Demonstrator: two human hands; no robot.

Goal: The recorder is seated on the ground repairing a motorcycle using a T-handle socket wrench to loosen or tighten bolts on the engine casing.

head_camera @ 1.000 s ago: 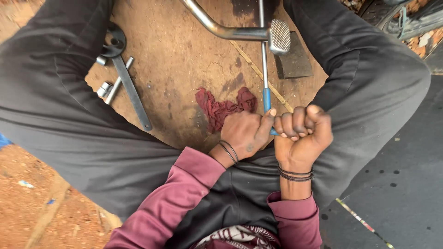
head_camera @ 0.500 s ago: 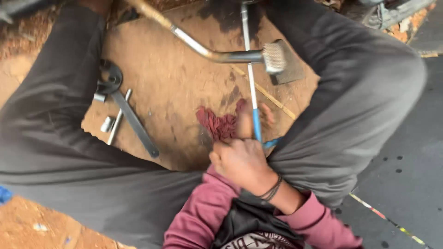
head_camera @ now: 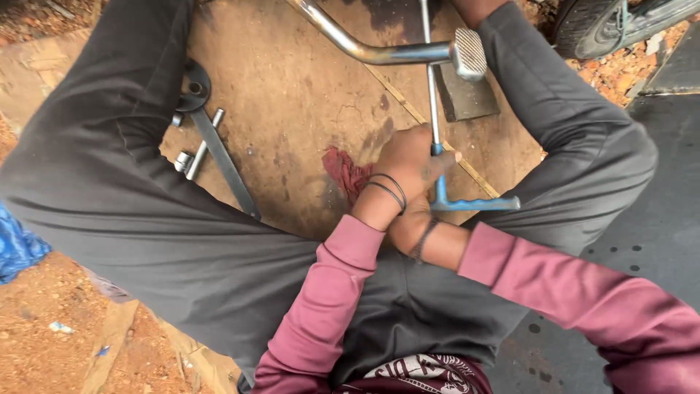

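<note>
Left hand (head_camera: 408, 164): grip clenched round the thin metal rod (head_camera: 432, 87), just where the bare steel meets the blue part; two dark bands on the wrist.
Right hand (head_camera: 415, 226): tucked under the left wrist, mostly hidden; cannot tell whether its grip is clenched or released, nor what it touches.
Metal rod: runs straight up from the left hand to the top edge of view, passing just beside the foot peg.
Blue handle (head_camera: 474, 204): L-shaped; short upright below the left hand, long arm lying out to the person's right, its tip touching the trouser leg.
Foot peg (head_camera: 470, 52): ribbed metal block on the end of a bent chrome tube (head_camera: 364, 51) that comes in from the top.
Red rag (head_camera: 346, 171): crumpled on the board, just left of the left hand.
Board (head_camera: 292, 95): worn brown wood between the two legs; bare patch in the middle above the rag.
Spanner (head_camera: 219, 146): long flat dark tool with a ring head, lying at the left edge of the board against the left leg; a small socket piece (head_camera: 195, 157) beside it.
Legs (head_camera: 131, 204): grey trousers, spread wide, closing the board in on both sides.
Tyre (head_camera: 583, 25): top right corner, on red gravel.
Open room: narrow wedge of board, widest toward the top.
</note>
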